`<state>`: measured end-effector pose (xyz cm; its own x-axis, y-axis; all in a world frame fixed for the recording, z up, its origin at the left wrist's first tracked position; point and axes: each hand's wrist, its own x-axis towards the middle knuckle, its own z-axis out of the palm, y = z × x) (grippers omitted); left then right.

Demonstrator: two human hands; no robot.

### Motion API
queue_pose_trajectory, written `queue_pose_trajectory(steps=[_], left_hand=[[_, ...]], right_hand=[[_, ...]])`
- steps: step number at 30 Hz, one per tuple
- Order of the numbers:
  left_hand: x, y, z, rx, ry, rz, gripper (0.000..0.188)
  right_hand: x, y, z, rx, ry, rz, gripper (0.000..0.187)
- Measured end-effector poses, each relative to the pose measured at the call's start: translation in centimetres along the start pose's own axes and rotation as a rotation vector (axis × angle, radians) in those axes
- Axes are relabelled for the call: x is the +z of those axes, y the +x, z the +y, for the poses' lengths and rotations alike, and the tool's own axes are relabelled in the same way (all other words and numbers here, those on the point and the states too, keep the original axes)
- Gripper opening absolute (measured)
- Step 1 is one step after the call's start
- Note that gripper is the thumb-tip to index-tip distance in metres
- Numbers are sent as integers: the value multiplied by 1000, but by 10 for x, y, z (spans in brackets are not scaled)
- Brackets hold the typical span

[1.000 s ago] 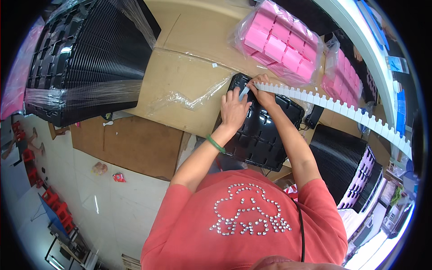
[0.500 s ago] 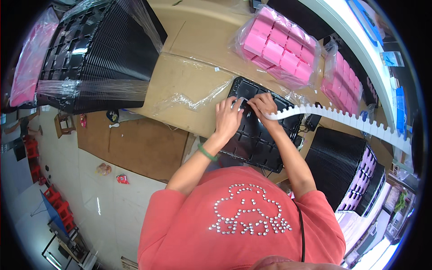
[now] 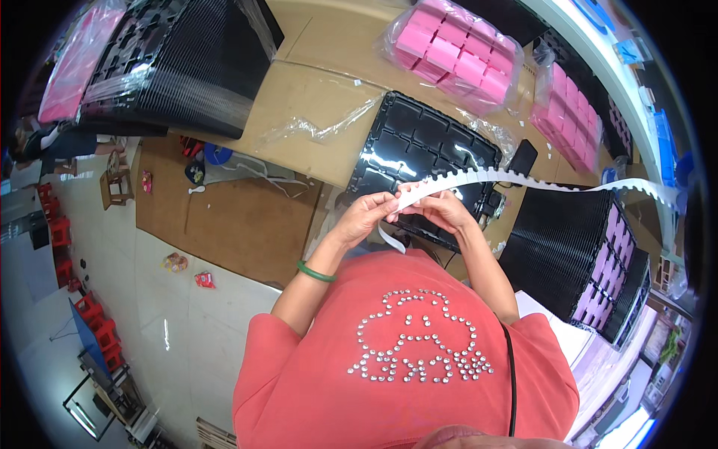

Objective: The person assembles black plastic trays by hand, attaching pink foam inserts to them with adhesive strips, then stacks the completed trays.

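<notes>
A long white strip (image 3: 479,176) with notches along one edge runs through my hands and arches off to the right. My left hand (image 3: 366,215) is closed, its thumb and fingers pinching the strip close to my body. Beside it, my right hand (image 3: 443,211) is closed on the strip too, its fingertips partly hidden behind it. A short tail of the strip (image 3: 391,238) hangs below the hands. Under and beyond them lies a shiny black plastic tray (image 3: 421,133) with moulded compartments, its near part covered by my hands.
Bagged pink blocks (image 3: 456,52) lie behind the tray, with another pink bundle (image 3: 566,123) further right. Tall stacks of black trays stand at left (image 3: 187,67) and right (image 3: 557,251). A dark flat device (image 3: 522,159) sits by the tray's right corner. Cardboard (image 3: 299,97) covers the table.
Both hands have drawn back from the tray toward my body, bringing the strip with them. The strip now arches across the tray, and a short tail shows below my hands.
</notes>
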<state>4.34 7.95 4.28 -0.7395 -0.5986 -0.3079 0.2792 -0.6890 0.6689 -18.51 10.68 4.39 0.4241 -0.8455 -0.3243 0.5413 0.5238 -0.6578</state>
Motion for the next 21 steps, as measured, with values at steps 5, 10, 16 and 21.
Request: queue_pose_trajectory(steps=[5,10,16,21], left_hand=[[4,-21,-20,21,-118,4,19],[9,-35,-33,3,-219,46,19],[2,-44,-48,435,29,614,17],[-10,-49,-25,515,41,691,19]], right_hand=[[8,-4,19,64,93,-36,41],[8,-7,30,68,-58,-9,28],[4,10,32,68,-445,187,13],[-3,52,50,-77,-1239,414,25]])
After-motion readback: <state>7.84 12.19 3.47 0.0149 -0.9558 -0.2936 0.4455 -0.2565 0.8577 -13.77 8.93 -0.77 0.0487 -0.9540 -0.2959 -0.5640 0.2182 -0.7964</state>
